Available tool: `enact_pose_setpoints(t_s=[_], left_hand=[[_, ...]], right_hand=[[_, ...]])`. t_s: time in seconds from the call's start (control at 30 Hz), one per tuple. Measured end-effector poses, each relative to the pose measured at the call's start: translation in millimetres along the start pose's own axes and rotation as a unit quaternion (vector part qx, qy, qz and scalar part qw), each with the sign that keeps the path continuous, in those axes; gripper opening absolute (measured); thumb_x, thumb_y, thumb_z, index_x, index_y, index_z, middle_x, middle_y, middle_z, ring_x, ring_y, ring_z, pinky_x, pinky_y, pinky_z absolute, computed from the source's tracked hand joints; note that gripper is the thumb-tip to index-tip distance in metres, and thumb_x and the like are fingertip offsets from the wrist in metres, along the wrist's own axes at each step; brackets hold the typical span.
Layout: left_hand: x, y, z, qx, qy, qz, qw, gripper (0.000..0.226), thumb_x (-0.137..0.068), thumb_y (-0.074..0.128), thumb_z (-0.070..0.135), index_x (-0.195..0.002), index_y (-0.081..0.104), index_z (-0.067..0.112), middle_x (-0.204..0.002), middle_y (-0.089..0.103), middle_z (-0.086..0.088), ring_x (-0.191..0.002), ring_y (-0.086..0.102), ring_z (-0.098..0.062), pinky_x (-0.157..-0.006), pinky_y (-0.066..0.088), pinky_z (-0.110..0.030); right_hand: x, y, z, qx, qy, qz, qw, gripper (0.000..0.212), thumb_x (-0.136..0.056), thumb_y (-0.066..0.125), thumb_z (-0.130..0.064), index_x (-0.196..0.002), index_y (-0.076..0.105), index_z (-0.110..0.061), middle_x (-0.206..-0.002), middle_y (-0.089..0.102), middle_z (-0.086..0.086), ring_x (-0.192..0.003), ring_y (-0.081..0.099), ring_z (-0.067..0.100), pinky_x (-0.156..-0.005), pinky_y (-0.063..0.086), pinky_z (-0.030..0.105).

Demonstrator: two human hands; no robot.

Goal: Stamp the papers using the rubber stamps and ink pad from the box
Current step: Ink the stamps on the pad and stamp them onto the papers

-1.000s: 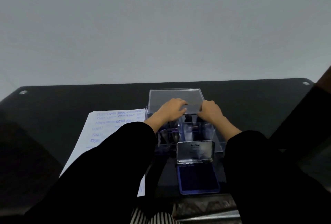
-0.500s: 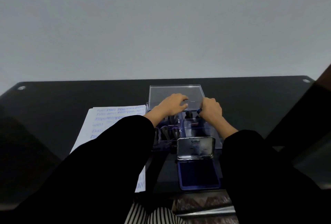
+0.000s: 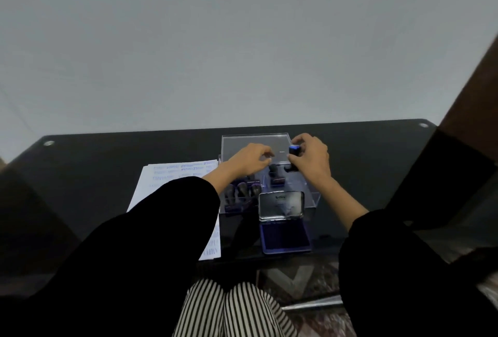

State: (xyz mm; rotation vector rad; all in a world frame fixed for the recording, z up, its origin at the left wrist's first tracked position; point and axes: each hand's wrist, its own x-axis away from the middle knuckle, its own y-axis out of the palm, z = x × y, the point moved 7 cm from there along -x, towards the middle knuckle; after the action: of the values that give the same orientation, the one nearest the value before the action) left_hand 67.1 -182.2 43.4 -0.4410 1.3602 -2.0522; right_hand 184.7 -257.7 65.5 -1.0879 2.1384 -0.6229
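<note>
A clear plastic box [image 3: 314, 199] stands on the black table, its lid [image 3: 254, 145] tilted up at the back. Several dark rubber stamps [image 3: 241, 192] stand in its left part, and one more stamp [image 3: 276, 179] is in the middle. My right hand [image 3: 311, 157] is shut on a small black stamp with a blue top [image 3: 293, 151], held above the box's far right corner. Hovering over the box with its fingers curled and nothing in it is my left hand [image 3: 250, 160]. An open ink pad [image 3: 285, 237] with a blue cushion lies in front of the box. Stamped papers [image 3: 177, 175] lie to the left.
The black glass table [image 3: 107, 164] runs to a grey wall behind. A dark brown post [image 3: 469, 105] rises at the right edge. My black sleeves cover much of the near table, and striped trousers show below its front edge.
My right hand has lifted the small blue-topped stamp up out of the box. My left hand stays over the box near the lid. The view has shifted slightly.
</note>
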Motion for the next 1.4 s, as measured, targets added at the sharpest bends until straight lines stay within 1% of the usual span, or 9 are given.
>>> enact_pose_setpoints(t_s=[0.2, 0.3, 0.43, 0.5, 0.63, 0.8, 1.1, 1.27, 1.4], left_hand=[[48.4, 8.9, 27.5, 0.043, 0.029, 0.034, 0.998, 0.031, -0.094, 0.048, 0.012, -0.122, 0.058, 0.004, -0.123, 0.061, -0.012, -0.114, 0.056, -0.023, -0.096, 0.040, -0.028], [72.8, 15.8, 33.4, 0.068, 0.034, 0.063, 0.995, 0.030, -0.093, 0.049, 0.009, -0.121, 0.058, 0.004, -0.121, 0.061, -0.012, -0.110, 0.056, -0.023, -0.092, 0.039, -0.025], [104.5, 29.0, 31.7, 0.072, 0.049, 0.112, 0.990, 0.030, -0.090, 0.050, 0.005, -0.119, 0.058, 0.005, -0.118, 0.059, -0.012, -0.108, 0.054, -0.023, -0.089, 0.035, -0.020], [120.2, 35.2, 28.7, 0.076, 0.051, 0.141, 0.986, 0.030, -0.090, 0.049, 0.003, -0.119, 0.057, 0.005, -0.117, 0.058, -0.010, -0.109, 0.053, -0.021, -0.091, 0.034, -0.019], [147.4, 45.8, 20.2, 0.096, 0.039, 0.185, 0.977, 0.031, -0.090, 0.049, 0.005, -0.121, 0.056, 0.008, -0.119, 0.057, -0.007, -0.110, 0.053, -0.017, -0.092, 0.037, -0.018], [165.4, 72.5, 8.0, 0.102, -0.015, 0.136, 0.985, 0.036, -0.094, 0.050, 0.018, -0.128, 0.050, 0.008, -0.127, 0.053, -0.007, -0.119, 0.050, -0.018, -0.097, 0.036, -0.021], [160.9, 102.2, 3.6, 0.069, -0.079, 0.036, 0.994, 0.076, -0.084, 0.060, 0.048, -0.141, 0.033, 0.005, -0.144, 0.036, -0.008, -0.133, 0.034, -0.021, -0.109, 0.029, -0.028], [158.9, 107.8, 0.8, 0.060, -0.080, 0.039, 0.994, 0.085, -0.077, 0.068, 0.050, -0.141, 0.035, 0.006, -0.142, 0.033, -0.006, -0.134, 0.031, -0.020, -0.109, 0.030, -0.030], [156.1, 109.7, 1.2, 0.069, -0.072, 0.041, 0.994, 0.081, -0.079, 0.067, 0.047, -0.143, 0.034, 0.009, -0.148, 0.028, -0.005, -0.138, 0.027, -0.019, -0.111, 0.026, -0.029]], right_hand=[[58.2, -11.5, -16.2, -0.037, -0.007, 0.008, 0.999, 0.026, -0.078, 0.072, -0.010, -0.102, 0.061, -0.013, -0.099, 0.053, 0.001, -0.073, 0.053, 0.011, -0.061, 0.040, 0.014], [86.0, -2.7, -15.0, -0.053, -0.001, -0.007, 0.999, 0.027, -0.077, 0.073, -0.008, -0.101, 0.062, -0.012, -0.101, 0.054, 0.003, -0.074, 0.056, 0.011, -0.066, 0.043, 0.017], [112.8, 10.0, -8.2, -0.021, 0.003, -0.016, 1.000, 0.028, -0.075, 0.074, -0.007, -0.101, 0.064, -0.010, -0.103, 0.060, 0.011, -0.084, 0.055, 0.015, -0.070, 0.032, 0.010], [121.6, 14.8, -3.6, -0.013, 0.019, -0.023, 0.999, 0.028, -0.075, 0.073, -0.006, -0.102, 0.063, -0.010, -0.105, 0.058, 0.012, -0.092, 0.058, 0.021, -0.073, 0.035, 0.014], [132.6, 22.2, 0.1, -0.014, 0.029, -0.036, 0.999, 0.028, -0.077, 0.072, -0.006, -0.103, 0.062, -0.010, -0.109, 0.055, 0.011, -0.093, 0.062, 0.025, -0.081, 0.047, 0.025], [143.9, 29.6, 6.4, 0.001, 0.039, -0.048, 0.998, 0.027, -0.080, 0.071, -0.008, -0.105, 0.060, -0.011, -0.110, 0.053, 0.009, -0.091, 0.062, 0.024, -0.076, 0.046, 0.025], [149.9, 41.6, 11.9, 0.075, 0.029, -0.086, 0.993, 0.020, -0.090, 0.058, -0.012, -0.108, 0.052, -0.011, -0.116, 0.051, 0.009, -0.098, 0.057, 0.026, -0.077, 0.042, 0.029], [150.9, 49.7, 7.8, 0.151, -0.012, -0.113, 0.982, 0.021, -0.094, 0.051, -0.013, -0.114, 0.047, -0.007, -0.118, 0.055, 0.010, -0.101, 0.057, 0.029, -0.076, 0.042, 0.034], [152.0, 53.7, 7.7, 0.182, -0.016, -0.110, 0.977, 0.022, -0.095, 0.047, -0.010, -0.117, 0.046, -0.007, -0.120, 0.052, 0.010, -0.101, 0.056, 0.029, -0.076, 0.042, 0.034]])
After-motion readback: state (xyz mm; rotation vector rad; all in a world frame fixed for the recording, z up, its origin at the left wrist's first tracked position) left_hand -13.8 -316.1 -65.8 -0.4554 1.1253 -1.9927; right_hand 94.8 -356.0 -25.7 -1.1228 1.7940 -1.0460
